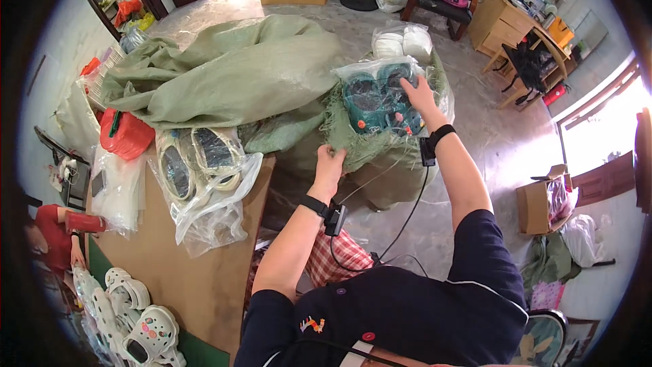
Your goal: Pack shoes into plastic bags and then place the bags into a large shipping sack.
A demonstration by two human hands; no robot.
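Note:
A pair of teal clogs with small charms, in a clear plastic bag [367, 98], lies in the mouth of a frayed green woven sack [339, 132]. My right hand [422, 98] grips the bagged teal clogs at their far right side, fingers bent over the plastic. Pinched between the fingers of my left hand [331, 163] is the sack's ragged near-left edge. Just beyond the teal pair, bagged white clogs [402, 43] rest at the sack's far side. How deep the sack is filled stays hidden.
Left of me stands a brown table [163, 258] bearing bagged cream clogs [200, 163], a red plastic bag [124, 134] and loose white clogs [151, 333]. A large green woven sheet [251, 71] heaps behind it. Another person in red [53, 241] sits at far left. A cardboard box [543, 204] is on the right.

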